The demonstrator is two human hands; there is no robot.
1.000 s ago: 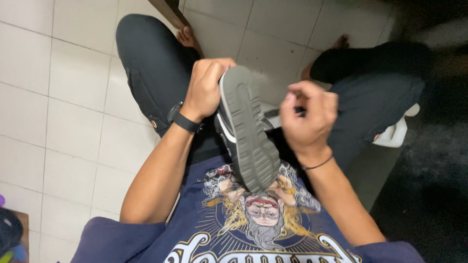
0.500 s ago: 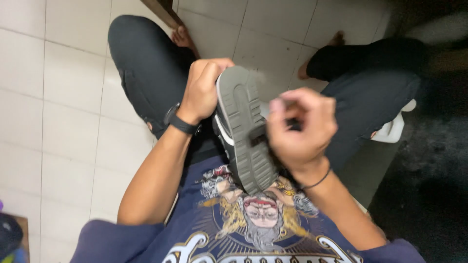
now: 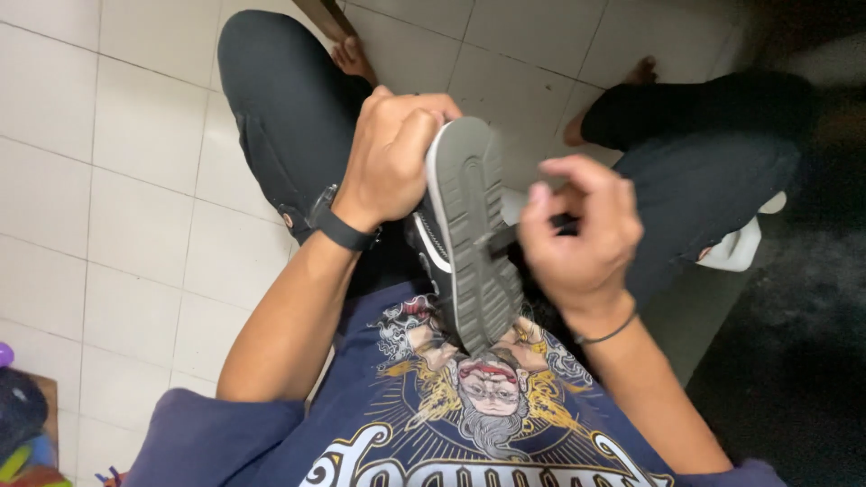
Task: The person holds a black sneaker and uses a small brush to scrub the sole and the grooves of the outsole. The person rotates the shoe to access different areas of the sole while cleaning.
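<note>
Head view:
Left hand: fist wrapped tight around the toe end of the sneaker.
Sneaker: held sole-up over the lap, heel against the printed T-shirt.
Right hand: fingers curled, pinching a thin dark tool whose tip touches the grey sole.
Floor: pale tiles.

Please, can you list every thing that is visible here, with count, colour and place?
shoe: one, black with grey sole, sole up, held over the lap
thin dark tool: one, against the sole
floor tiles: many, white, left and top
white object: one, beside the right leg
colourful items: several, bottom left corner
watch: one, black, left wrist
left hand: grips the shoe's end
right hand: holds the tool
</note>
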